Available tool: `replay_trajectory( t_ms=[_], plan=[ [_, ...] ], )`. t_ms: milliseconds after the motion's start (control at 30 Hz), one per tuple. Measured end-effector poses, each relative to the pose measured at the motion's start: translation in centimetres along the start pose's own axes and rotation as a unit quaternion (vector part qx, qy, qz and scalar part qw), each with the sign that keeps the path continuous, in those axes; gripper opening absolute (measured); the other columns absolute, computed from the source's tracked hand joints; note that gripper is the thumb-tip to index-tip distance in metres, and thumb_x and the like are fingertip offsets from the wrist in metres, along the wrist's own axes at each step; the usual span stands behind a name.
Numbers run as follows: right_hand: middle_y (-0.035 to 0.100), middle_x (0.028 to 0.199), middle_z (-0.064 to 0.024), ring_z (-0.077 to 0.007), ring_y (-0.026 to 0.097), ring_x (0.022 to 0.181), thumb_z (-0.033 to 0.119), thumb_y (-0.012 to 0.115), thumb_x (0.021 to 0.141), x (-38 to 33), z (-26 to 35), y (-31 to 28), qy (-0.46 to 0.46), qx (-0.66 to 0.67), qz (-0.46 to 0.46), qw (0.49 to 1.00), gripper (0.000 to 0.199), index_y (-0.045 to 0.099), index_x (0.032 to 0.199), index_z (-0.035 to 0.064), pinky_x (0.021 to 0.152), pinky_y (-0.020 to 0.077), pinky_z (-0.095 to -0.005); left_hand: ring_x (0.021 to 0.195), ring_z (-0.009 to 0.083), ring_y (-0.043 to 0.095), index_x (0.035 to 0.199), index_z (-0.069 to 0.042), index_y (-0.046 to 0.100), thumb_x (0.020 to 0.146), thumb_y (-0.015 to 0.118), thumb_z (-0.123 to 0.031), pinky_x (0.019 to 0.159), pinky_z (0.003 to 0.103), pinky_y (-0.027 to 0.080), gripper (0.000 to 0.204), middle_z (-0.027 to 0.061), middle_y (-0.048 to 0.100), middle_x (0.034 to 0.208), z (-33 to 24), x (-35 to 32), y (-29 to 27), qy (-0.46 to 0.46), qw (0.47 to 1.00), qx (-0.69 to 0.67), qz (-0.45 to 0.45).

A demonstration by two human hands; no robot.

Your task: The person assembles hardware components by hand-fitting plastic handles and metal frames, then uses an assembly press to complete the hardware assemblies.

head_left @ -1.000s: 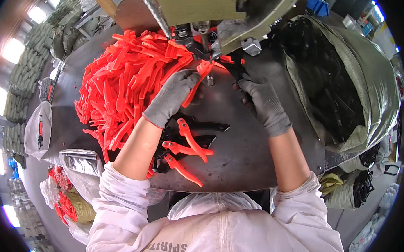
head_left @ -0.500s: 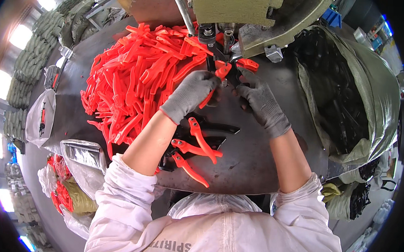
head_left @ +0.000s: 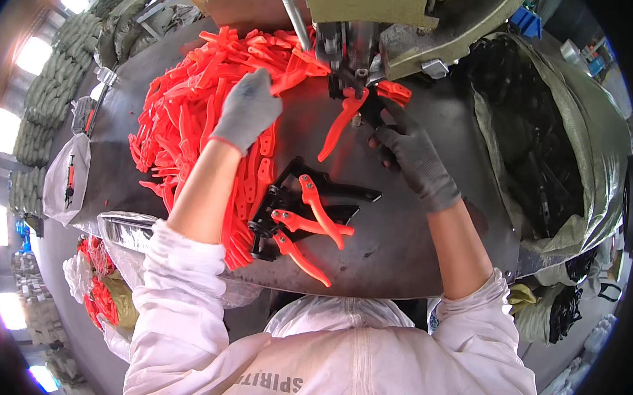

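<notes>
My right hand [head_left: 417, 156], in a dark grey glove, is closed round the black handle of what looks like a caulking gun [head_left: 372, 104]. A red trigger [head_left: 343, 127] hangs from that part beneath the machine head [head_left: 348, 47]. My left hand [head_left: 250, 110], gloved in grey, is at the right side of a large heap of red triggers [head_left: 178, 128]. Its fingers are bent, partly hidden, and appear closed on a red trigger [head_left: 288, 81]. Several black assemblies with red triggers [head_left: 315, 226] lie on the metal table between my forearms.
A big woven sack [head_left: 579, 159] of black parts stands open at the right. The machine's green housing [head_left: 371, 6] and curved arm [head_left: 450, 41] overhang the far side. Bags with red parts [head_left: 100, 297] sit low at the left; stacked sacks [head_left: 52, 94] line the wall.
My left hand has left the work under the machine and moved left to the red heap. The trigger there now hangs freely downward. My right hand has stayed on the black part.
</notes>
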State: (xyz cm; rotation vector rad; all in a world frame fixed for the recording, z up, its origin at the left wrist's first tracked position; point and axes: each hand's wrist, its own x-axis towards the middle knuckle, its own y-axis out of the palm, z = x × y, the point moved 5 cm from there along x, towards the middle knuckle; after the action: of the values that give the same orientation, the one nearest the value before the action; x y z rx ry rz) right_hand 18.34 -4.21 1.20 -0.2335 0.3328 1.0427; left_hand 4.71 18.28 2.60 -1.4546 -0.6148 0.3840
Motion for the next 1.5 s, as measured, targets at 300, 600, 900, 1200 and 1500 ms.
replay_trajectory(
  t_ms=[300, 600, 900, 1200, 1500],
  plan=[
    [0.055, 0.074, -0.0039, -0.0049, 0.048, 0.051, 0.007, 0.051, 0.086, -2.1, 1.8, 1.2, -0.03, -0.002, 0.034, 0.999, 0.057, 0.035, 0.141, 0.0053, 0.047, 0.042, -0.0205, 0.092, 0.0374, 0.061, 0.092, -0.004, 0.062, 0.074, 0.068, -0.038, 0.079, 0.046, 0.049, 0.039, 0.0191, 0.065, 0.091, 0.9, -2.8, 1.1, -0.118, 0.988, -0.019, 0.102],
    [0.056, 0.077, -0.0065, -0.0072, 0.049, 0.054, 0.007, 0.049, 0.085, -2.2, 2.2, 0.5, -0.042, -0.042, 0.013, 0.998, 0.051, 0.041, 0.136, 0.0006, 0.05, 0.044, -0.0231, 0.072, 0.0194, 0.065, 0.108, 0.005, 0.057, 0.083, 0.057, -0.011, 0.063, 0.031, 0.055, 0.03, 0.0151, 0.064, 0.084, 1.2, -5.5, -3.1, -0.224, 0.667, -0.704, 0.094],
    [0.058, 0.074, -0.0054, -0.0077, 0.049, 0.053, 0.005, 0.051, 0.086, -1.9, 2.1, 0.1, -0.103, -0.023, -0.012, 0.994, 0.046, 0.046, 0.131, -0.0005, 0.051, 0.0436, -0.0237, 0.058, 0.0109, 0.055, 0.099, -0.005, 0.057, 0.084, 0.066, -0.023, 0.052, 0.023, 0.045, 0.025, 0.003, 0.057, 0.077, 0.1, -7.6, -4.0, -0.224, 0.732, -0.635, 0.1],
    [0.056, 0.075, -0.0031, -0.0039, 0.043, 0.05, 0.006, 0.05, 0.087, -1.5, 0.9, -0.8, -0.038, -0.105, -0.009, 0.994, 0.049, 0.042, 0.134, -0.0007, 0.047, 0.0389, -0.0208, 0.068, 0.012, 0.059, 0.106, 0.001, 0.054, 0.091, 0.059, -0.018, 0.06, 0.024, 0.048, 0.025, 0.0056, 0.062, 0.082, -3.9, -7.9, -4.1, -0.111, 0.717, -0.654, 0.213],
    [0.057, 0.078, -0.0018, -0.0067, 0.049, 0.054, 0.007, 0.051, 0.09, -1.4, -0.1, 0.6, 0.0, 0.043, 0.001, 0.999, 0.032, 0.053, 0.122, 0.0047, 0.051, 0.0451, -0.0232, 0.075, 0.0115, 0.061, 0.115, 0.004, 0.053, 0.091, 0.061, -0.018, 0.068, 0.025, 0.052, 0.033, 0.0081, 0.064, 0.094, -11.1, -6.7, -4.9, -0.059, 0.621, -0.739, 0.254]
  ],
)
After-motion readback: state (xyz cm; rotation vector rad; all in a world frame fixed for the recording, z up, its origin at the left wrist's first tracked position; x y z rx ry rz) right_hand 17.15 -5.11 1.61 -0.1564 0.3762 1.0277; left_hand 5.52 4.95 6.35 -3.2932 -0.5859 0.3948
